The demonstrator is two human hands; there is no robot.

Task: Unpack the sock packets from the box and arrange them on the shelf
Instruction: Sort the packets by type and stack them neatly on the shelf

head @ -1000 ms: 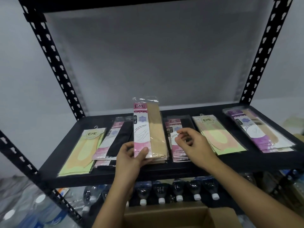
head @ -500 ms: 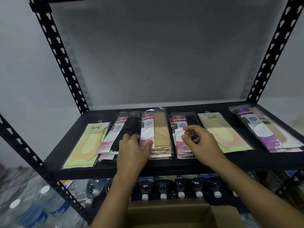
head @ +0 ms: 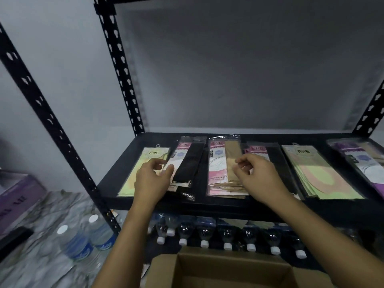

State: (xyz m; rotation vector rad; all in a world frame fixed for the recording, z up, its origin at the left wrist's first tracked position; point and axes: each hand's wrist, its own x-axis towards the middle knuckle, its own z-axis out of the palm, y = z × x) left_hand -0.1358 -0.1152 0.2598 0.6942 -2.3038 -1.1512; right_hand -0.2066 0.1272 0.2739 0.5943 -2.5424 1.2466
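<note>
Six lots of sock packets lie in a row on the black shelf: a yellow-green packet, a pink-and-black stack, a pink-and-beige stack, another pink-and-black stack, a yellow-green and pink stack and a purple stack. My left hand hovers over the two leftmost lots, fingers loosely curled, holding nothing. My right hand hangs between the beige stack and the second black stack, also loosely curled and empty. The open cardboard box sits below the shelf's front edge.
Water bottles lie in a row on the level under the shelf, caps toward me. Shrink-wrapped bottles and a purple carton stand at the left. Black perforated uprights frame the shelf; its back half is bare.
My left hand let go of the pink-and-beige packet, which now lies flat on its stack, and moved left over the black and yellow packets. My right hand lifted slightly. The view shifted left.
</note>
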